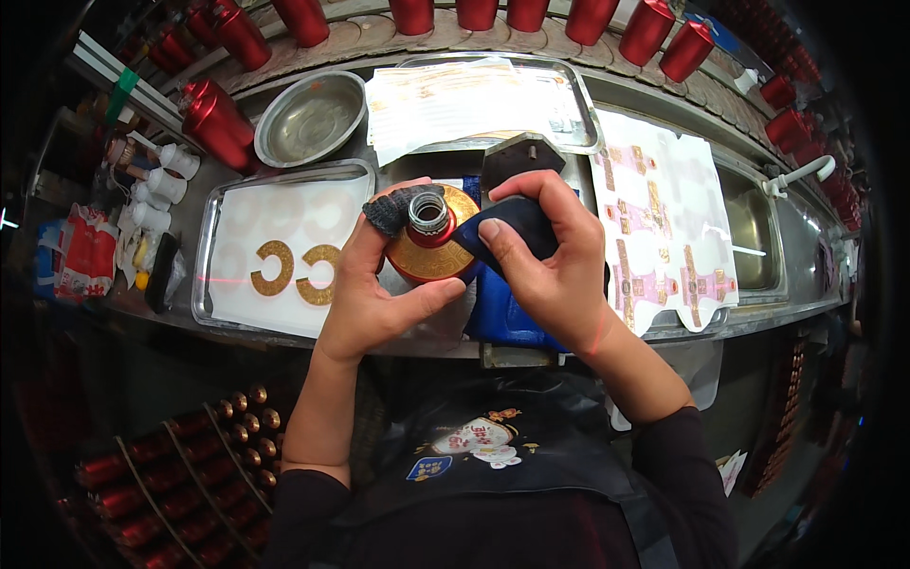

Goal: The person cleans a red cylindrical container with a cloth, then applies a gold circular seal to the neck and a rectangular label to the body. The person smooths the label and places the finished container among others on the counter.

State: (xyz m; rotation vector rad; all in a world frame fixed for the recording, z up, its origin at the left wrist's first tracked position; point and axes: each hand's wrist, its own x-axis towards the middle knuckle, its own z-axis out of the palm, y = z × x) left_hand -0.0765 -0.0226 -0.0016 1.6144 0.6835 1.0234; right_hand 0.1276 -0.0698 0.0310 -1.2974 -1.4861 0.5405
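Observation:
My left hand (pixel 384 275) is wrapped around a red bottle (pixel 438 235) whose mouth faces up. A gold ring-shaped patterned band (pixel 434 263) covers the shoulder around its threaded neck. Dark fabric covers one finger of this hand. In my right hand (pixel 555 256), a dark blue flexible pad or folded cloth (pixel 519 226) is pinched between thumb and fingers. Its tip touches or nearly touches the gold shoulder, right of the neck. Beneath my hands lies a blue padded support (pixel 507 311), partly hidden. Left of the bottle, gold C-shaped decals (pixel 272 269) lie on white paper.
The decal paper sits in a metal tray (pixel 202 275). Behind are a metal bowl (pixel 268 119) and a tray of stacked sheets (pixel 455 100). At right lie pink-and-gold decal sheets (pixel 654 213) beside a sink (pixel 758 270). Red bottles (pixel 476 13) line a conveyor at the back.

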